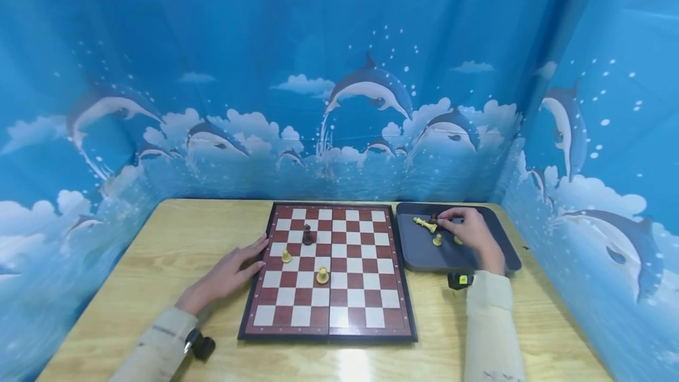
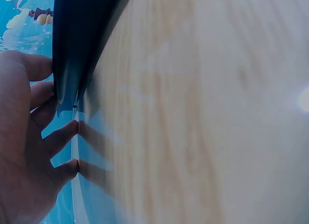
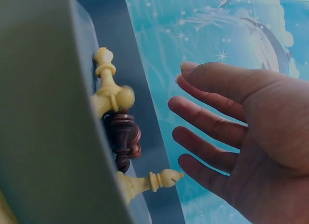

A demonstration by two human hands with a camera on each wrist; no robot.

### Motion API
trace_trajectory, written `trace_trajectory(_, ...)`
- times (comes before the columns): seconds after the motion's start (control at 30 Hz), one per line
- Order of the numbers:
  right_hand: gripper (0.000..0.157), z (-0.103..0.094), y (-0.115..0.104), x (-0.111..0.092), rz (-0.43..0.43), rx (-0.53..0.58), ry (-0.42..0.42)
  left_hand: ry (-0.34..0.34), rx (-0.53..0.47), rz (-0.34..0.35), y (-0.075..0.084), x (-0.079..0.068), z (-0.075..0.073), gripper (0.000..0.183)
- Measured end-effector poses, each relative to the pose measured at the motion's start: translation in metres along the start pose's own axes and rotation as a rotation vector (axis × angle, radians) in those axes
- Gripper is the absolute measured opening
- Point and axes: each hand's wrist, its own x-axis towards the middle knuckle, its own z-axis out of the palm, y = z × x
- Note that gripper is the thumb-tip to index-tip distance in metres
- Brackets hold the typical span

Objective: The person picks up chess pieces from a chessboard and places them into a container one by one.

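Note:
My left hand (image 1: 230, 276) rests its fingertips against the left edge of the chessboard (image 1: 406, 311); the left wrist view shows the fingers along the board's dark side. On the board stand a tall dark chess piece (image 1: 307, 236), a light pawn (image 1: 286, 257) and another light piece (image 1: 322, 276). Over the grey tray (image 1: 424, 261) at the right hovers my right hand (image 1: 472, 231), its fingers spread and holding nothing in the right wrist view. Below the fingers are a lying light king (image 3: 105, 67), dark pieces (image 3: 123, 142) and a light bishop (image 3: 157, 180).
The board and tray lie side by side on a light wooden table (image 1: 201, 223). Behind and beside it hangs a blue curtain (image 1: 254, 46) with dolphins. The tray has a raised rim. Each wrist wears a small black camera (image 1: 203, 346).

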Motion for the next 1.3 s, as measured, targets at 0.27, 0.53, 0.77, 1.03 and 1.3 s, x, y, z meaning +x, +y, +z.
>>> trace_trajectory(0.27, 0.028, -0.001, -0.013, -0.004, -0.021, -0.004, -0.028, -0.019, 0.003, -0.014, 0.000, -0.001, 0.000, 0.055)
trace_trajectory(0.53, 0.022, -0.001, -0.036, -0.004, -0.090, 0.037, -0.039, -0.015, 0.001, -0.026, 0.003, 0.001, -0.001, 0.054)
trace_trajectory(0.77, 0.023, -0.001, -0.067, -0.008, -0.122, 0.034, -0.100, -0.024, 0.016, -0.028, 0.003, 0.000, 0.000, 0.054)
trace_trajectory(1.03, 0.025, 0.005, -0.098, -0.013, -0.194, 0.037, -0.182, -0.007, 0.021, -0.020, 0.004, 0.000, -0.002, 0.054)
trace_trajectory(1.3, 0.023, 0.022, -0.124, -0.014, -0.329, 0.111, -0.319, -0.009, 0.058, -0.011, 0.006, 0.002, -0.003, 0.054)
